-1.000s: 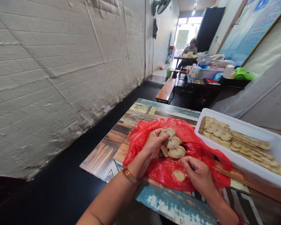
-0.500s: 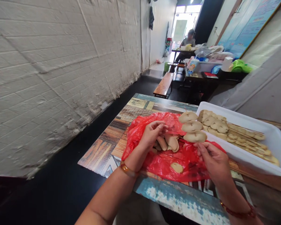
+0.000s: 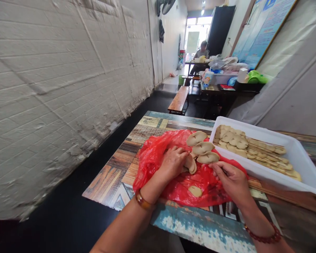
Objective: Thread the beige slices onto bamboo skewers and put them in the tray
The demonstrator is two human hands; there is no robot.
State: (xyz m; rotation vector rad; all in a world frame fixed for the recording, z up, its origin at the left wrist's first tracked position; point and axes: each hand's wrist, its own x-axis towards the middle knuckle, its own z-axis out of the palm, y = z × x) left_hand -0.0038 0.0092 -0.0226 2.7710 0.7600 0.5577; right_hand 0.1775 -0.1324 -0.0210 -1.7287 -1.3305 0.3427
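Note:
My right hand (image 3: pixel 230 177) pinches the lower end of a skewer of flat beige oval slices (image 3: pixel 202 148), three of which show in a row. The thin stick itself is mostly hidden by fingers and slices. Over loose beige slices (image 3: pixel 191 164), my left hand (image 3: pixel 174 161) lies palm down with curled fingers. Its fingertips are hidden among the pile, so I cannot make out what they grip. Beneath both hands a crumpled red plastic bag (image 3: pixel 158 147) is spread out. One single slice (image 3: pixel 195 191) rests on the bag nearer to me.
A white tray (image 3: pixel 302 154) at the right holds rows of skewered slices (image 3: pixel 252 147). All this stands on a patchwork-patterned table (image 3: pixel 116 158). Beyond are a wooden bench (image 3: pixel 179 99), a cluttered table (image 3: pixel 221 88) and a seated person (image 3: pixel 202 52). A pale wall (image 3: pixel 68 88) runs along the left.
My left hand has lowered from above the bag onto the loose slices. The right hand still holds the skewer, now closer to the left hand. The camera view has shifted slightly.

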